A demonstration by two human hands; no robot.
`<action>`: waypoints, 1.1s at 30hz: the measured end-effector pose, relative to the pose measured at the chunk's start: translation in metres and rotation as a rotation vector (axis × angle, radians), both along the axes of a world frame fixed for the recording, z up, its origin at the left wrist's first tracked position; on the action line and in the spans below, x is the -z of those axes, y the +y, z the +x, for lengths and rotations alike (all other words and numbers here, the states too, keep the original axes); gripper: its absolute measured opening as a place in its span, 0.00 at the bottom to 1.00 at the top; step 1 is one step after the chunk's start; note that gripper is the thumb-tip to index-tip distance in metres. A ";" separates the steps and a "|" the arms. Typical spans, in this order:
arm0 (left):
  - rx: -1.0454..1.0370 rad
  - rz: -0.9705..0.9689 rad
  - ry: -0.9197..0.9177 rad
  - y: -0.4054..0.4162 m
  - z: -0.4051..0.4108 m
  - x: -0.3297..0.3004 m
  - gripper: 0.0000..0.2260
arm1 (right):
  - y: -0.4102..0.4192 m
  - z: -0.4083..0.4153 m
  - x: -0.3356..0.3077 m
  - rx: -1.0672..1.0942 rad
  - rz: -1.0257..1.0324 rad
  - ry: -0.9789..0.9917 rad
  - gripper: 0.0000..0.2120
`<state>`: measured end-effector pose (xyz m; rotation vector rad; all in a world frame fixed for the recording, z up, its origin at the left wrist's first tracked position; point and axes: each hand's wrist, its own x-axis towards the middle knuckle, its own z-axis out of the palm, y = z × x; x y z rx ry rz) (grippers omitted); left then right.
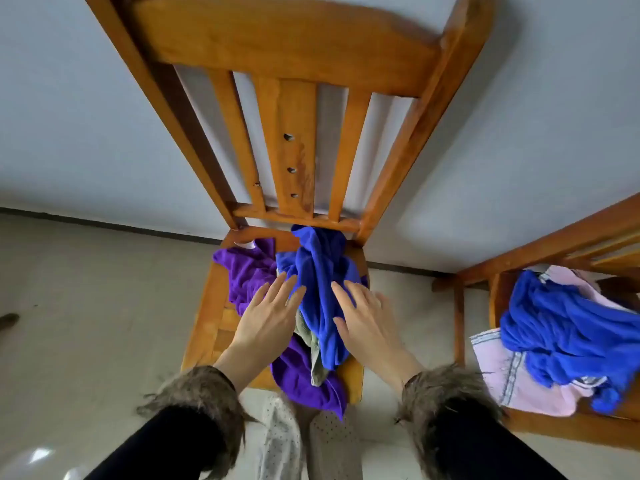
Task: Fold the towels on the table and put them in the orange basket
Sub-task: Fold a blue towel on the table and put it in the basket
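- No brand, label or writing can be read anywhere.
- Two wooden slat-back chairs: a near one and a second to the right.
- Near seat: one royal-blue towel, one purple towel, one olive cloth.
- Second seat: one crumpled blue towel on one pale pink towel.
- Left hand and right hand have fingers straight and released, flanking the royal-blue towel.

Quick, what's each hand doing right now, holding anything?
Left hand: open, fingers straight, over the purple towel, holding nothing.
Right hand: open, fingers straight, on the blue towel, holding nothing.
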<state>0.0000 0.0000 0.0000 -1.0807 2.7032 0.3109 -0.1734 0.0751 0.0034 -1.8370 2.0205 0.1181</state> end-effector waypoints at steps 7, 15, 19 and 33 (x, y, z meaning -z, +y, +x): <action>0.107 0.063 0.004 -0.009 0.013 0.069 0.30 | -0.007 0.022 0.064 0.286 0.093 -0.125 0.30; 0.131 -0.014 0.179 -0.020 0.007 0.066 0.22 | -0.009 0.035 0.069 0.601 0.021 -0.482 0.06; 0.238 0.015 0.278 -0.033 -0.017 0.044 0.36 | -0.002 0.028 0.050 0.480 -0.149 -0.521 0.07; 0.072 0.290 0.446 -0.058 -0.033 -0.060 0.09 | -0.023 -0.025 -0.037 0.438 -0.292 -0.584 0.07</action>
